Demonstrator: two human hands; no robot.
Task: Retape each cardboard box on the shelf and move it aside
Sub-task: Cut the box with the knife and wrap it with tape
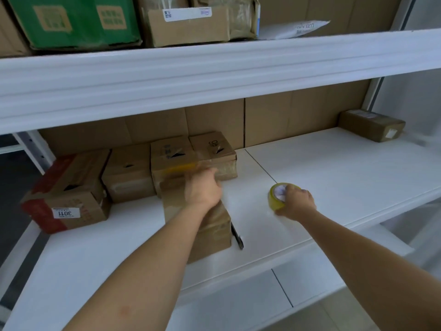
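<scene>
Nearest, my left hand (pixel 202 187) lies blurred on the box (pixel 210 232), grip unclear; my right hand (pixel 296 203) grips the tape (pixel 276 195) on the shelf (pixel 334 177).

My left hand (pixel 202 187) rests on a box (pixel 210 228) of matt brown cardboard, its top covered in glossy, wrinkled clear tape. My right hand (pixel 296 201) grips a roll of tape (pixel 276 197), shiny yellowish plastic film around a white paper core. The shelf (pixel 334 177) is smooth, white, with a soft sheen. Boxes behind (pixel 191 154) are dull brown cardboard under creased shiny tape. A red-sided box (pixel 69 192) carries a white paper label. A slim black pen-like object (pixel 237 236) looks glossy. Above sits a green printed carton (pixel 74 20), slightly glossy.
</scene>
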